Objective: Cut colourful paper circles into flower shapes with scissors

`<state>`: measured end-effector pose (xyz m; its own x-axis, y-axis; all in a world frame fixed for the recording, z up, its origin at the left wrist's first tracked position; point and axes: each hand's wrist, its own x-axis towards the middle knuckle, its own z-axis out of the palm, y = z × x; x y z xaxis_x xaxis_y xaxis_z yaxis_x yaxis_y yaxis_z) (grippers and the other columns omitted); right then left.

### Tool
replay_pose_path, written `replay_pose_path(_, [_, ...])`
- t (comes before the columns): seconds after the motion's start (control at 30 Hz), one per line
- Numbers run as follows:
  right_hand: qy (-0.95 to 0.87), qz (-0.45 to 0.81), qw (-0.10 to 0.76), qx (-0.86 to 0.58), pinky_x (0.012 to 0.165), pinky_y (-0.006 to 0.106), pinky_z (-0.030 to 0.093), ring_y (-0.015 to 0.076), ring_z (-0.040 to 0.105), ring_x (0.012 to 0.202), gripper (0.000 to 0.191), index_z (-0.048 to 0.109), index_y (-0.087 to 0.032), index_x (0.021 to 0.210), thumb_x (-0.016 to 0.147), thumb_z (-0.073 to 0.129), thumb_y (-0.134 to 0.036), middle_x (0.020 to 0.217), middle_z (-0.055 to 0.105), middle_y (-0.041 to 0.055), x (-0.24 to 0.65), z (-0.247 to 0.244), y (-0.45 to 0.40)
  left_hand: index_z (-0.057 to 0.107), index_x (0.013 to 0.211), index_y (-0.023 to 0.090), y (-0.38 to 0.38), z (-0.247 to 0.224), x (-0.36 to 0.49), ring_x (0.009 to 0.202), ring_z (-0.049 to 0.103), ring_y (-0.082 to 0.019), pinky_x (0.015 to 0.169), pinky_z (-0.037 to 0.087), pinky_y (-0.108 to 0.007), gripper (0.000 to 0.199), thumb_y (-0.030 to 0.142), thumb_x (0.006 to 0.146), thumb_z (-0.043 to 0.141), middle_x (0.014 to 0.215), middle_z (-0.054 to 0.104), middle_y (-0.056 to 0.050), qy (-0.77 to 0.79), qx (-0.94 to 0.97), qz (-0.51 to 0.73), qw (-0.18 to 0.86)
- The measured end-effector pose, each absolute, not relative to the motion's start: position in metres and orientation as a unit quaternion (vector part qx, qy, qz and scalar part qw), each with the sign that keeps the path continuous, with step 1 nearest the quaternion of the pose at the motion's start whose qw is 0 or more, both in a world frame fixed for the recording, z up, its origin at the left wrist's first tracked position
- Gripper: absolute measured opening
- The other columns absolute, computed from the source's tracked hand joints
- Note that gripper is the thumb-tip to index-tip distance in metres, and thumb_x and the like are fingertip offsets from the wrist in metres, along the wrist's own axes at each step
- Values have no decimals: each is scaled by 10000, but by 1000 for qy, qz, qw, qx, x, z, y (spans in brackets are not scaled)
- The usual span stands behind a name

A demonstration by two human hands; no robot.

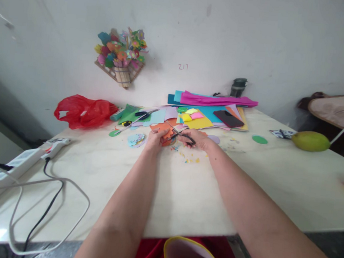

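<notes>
My left hand (156, 139) is closed on a small orange paper piece (168, 133) with a scalloped edge. In my right hand (199, 139) is a pair of scissors (190, 140) with dark handles, its blades pointing left at the paper. Tiny paper scraps (191, 160) lie on the table just below both hands. Beside my left wrist sits a pile of pale blue paper cut-outs (136, 139). More orange paper (159, 126) lies behind my left hand, and a lilac paper circle (214, 139) is near my right wrist.
Coloured sheets (201, 120) and a phone (228, 118) lie at the back. A second pair of scissors (143, 114) and a red plastic bag (84, 111) are left of them. A power strip (21, 162) with loose cables occupies the left side. A mango (311, 141) rests at right.
</notes>
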<state>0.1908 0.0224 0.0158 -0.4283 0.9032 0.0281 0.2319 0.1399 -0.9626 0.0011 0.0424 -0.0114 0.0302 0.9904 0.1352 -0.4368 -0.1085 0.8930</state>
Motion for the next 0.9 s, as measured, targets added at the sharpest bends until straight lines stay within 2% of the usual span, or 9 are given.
replay_pose_path(0.2, [-676,505,328,-424,325,180,277,65,432,330,231,576,-170,665,724,749,-312,440,520,-53,191,16,22,672,691,125,42,-11,1,627,670,-155,647,576,-283,346,284,488,904,680,703,-55,327,419,611,586])
replay_pose_path(0.5, [-676,508,333,-417,334,178,297,57,389,332,278,572,-169,632,715,786,-325,417,480,-65,188,21,17,685,748,124,41,-11,0,661,697,-170,671,596,-300,327,262,537,893,712,717,-56,326,421,604,593])
replay_pose_path(0.7, [-678,510,333,-411,336,187,281,66,429,336,302,532,-174,630,779,735,-341,451,518,-46,191,15,22,688,770,116,35,-5,2,709,721,-179,709,603,-290,309,262,602,903,757,724,-63,327,431,595,595])
replay_pose_path(0.9, [-673,525,333,-401,330,185,247,60,457,367,322,523,-172,672,805,737,-371,508,560,-31,196,14,22,664,789,134,34,-3,2,622,698,-149,657,600,-267,311,293,659,897,691,699,-28,354,429,590,586])
